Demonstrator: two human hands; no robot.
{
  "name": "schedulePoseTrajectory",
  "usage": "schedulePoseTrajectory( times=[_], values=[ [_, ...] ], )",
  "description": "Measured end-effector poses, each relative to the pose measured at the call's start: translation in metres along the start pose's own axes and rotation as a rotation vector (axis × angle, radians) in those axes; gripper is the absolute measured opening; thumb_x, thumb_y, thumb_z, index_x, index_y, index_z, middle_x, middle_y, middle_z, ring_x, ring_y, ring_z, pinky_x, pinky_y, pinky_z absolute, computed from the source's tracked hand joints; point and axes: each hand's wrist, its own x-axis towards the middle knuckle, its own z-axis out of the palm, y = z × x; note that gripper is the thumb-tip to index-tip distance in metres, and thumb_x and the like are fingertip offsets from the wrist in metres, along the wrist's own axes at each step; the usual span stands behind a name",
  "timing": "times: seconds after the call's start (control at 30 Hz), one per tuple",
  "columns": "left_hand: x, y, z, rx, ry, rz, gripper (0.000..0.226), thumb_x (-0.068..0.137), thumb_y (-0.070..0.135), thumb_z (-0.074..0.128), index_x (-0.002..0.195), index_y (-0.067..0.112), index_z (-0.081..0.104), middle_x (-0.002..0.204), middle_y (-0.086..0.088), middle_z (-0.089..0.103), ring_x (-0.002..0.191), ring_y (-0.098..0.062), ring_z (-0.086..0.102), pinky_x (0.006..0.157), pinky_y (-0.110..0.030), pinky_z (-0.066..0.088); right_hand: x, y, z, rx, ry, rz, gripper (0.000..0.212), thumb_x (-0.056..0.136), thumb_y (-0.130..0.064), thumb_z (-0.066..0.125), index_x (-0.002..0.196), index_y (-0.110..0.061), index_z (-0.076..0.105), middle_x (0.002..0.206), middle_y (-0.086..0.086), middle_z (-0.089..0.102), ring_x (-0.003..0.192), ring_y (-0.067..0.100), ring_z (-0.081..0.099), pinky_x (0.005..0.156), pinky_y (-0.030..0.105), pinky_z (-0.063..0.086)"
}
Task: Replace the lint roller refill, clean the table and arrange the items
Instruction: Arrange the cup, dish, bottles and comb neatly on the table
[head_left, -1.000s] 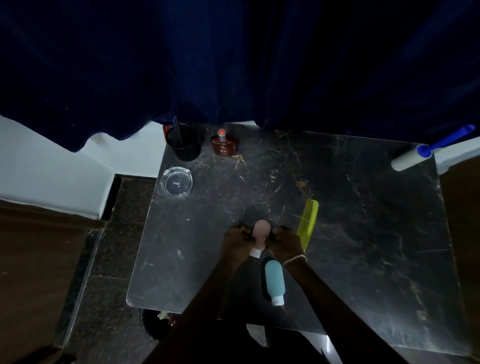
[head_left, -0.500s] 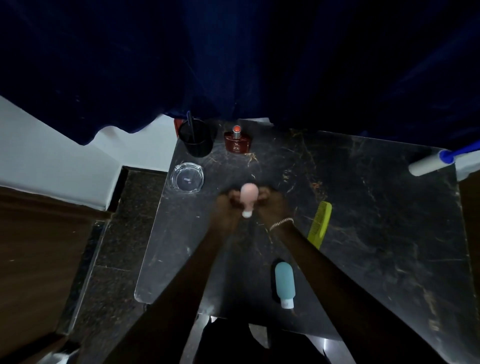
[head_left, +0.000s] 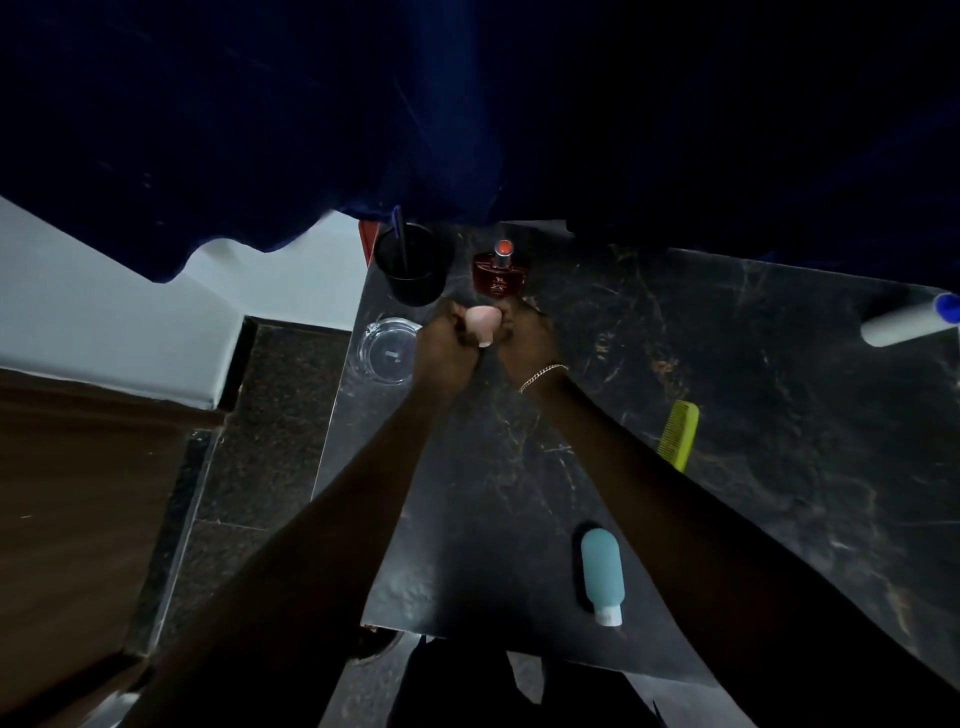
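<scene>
Hands: left hand (head_left: 447, 344) and right hand (head_left: 525, 338) both curl round a small pink bottle (head_left: 482, 323), held between them | Near: red bottle (head_left: 498, 275) just past the hands; lint roller (head_left: 901, 325) far off right | Tip: stand it up slowly on the counter (head_left: 701, 338), no bumping.

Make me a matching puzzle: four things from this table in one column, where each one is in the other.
1 pink bottle
2 teal bottle
3 glass ashtray
4 lint roller

A right edge of the table
B gripped between left hand and right hand
C lying near the front edge
D left edge

Pairs: 1-B, 2-C, 3-D, 4-A
</scene>
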Motion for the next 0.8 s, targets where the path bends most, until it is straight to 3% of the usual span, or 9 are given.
schedulePoseTrajectory(
  times=[0.27, 0.4, 0.57, 0.67, 0.73, 0.8],
  values=[
    [0.002, -0.007, 0.003, 0.018, -0.012, 0.044, 0.028, 0.086, 0.002, 0.064, 0.112, 0.003, 0.059, 0.099, -0.017, 0.073, 0.093, -0.038, 0.069, 0.068, -0.014, 0.028, -0.003, 0.004, 0.002, 0.009, -0.02, 0.004, 0.029, 0.081, -0.006, 0.051, 0.105, -0.006, 0.066, 0.106, 0.014, 0.071, 0.103, 0.032, 0.064, 0.086, 0.025, 0.042],
    [0.002, -0.008, 0.003, 0.037, -0.026, 0.059, 0.028, 0.086, 0.001, 0.062, 0.114, 0.002, 0.059, 0.1, -0.02, 0.074, 0.094, -0.04, 0.068, 0.068, -0.016, 0.027, -0.004, 0.004, 0.002, 0.0, -0.022, -0.001, 0.031, 0.081, -0.005, 0.052, 0.108, -0.009, 0.065, 0.108, 0.012, 0.071, 0.104, 0.033, 0.065, 0.089, 0.031, 0.048],
    [0.003, -0.012, 0.0, -0.006, -0.05, 0.075, 0.03, 0.084, -0.001, 0.064, 0.114, 0.003, 0.061, 0.103, -0.016, 0.075, 0.095, -0.035, 0.07, 0.066, -0.015, 0.032, -0.006, 0.006, 0.0, 0.026, -0.01, -0.001, 0.035, 0.081, 0.003, 0.051, 0.113, -0.004, 0.066, 0.111, 0.016, 0.07, 0.105, 0.034, 0.064, 0.086, 0.024, 0.044],
    [0.001, -0.013, -0.003, -0.054, -0.089, 0.065, 0.032, 0.082, -0.004, 0.065, 0.113, 0.003, 0.061, 0.106, -0.016, 0.075, 0.099, -0.034, 0.071, 0.082, -0.036, 0.054, -0.008, 0.01, -0.003, 0.042, -0.021, -0.006, 0.034, 0.079, 0.006, 0.053, 0.11, -0.003, 0.065, 0.109, 0.016, 0.069, 0.105, 0.033, 0.063, 0.084, 0.022, 0.042],
    [-0.003, -0.014, -0.004, -0.111, -0.098, 0.047, 0.032, 0.084, -0.006, 0.063, 0.116, -0.001, 0.06, 0.11, -0.019, 0.074, 0.104, -0.036, 0.07, 0.091, -0.051, 0.056, -0.013, 0.015, -0.006, 0.064, -0.016, 0.009, 0.03, 0.082, 0.002, 0.059, 0.111, -0.005, 0.063, 0.108, 0.01, 0.07, 0.105, 0.027, 0.064, 0.089, 0.024, 0.047],
    [-0.012, -0.015, -0.005, -0.11, -0.066, 0.024, 0.035, 0.086, -0.001, 0.065, 0.12, 0.002, 0.059, 0.112, -0.015, 0.074, 0.106, -0.032, 0.07, 0.093, -0.049, 0.056, -0.02, 0.021, -0.009, 0.097, 0.002, 0.04, 0.031, 0.084, -0.002, 0.065, 0.114, -0.007, 0.062, 0.11, 0.007, 0.069, 0.098, 0.019, 0.066, 0.087, 0.016, 0.048]
  ],
)
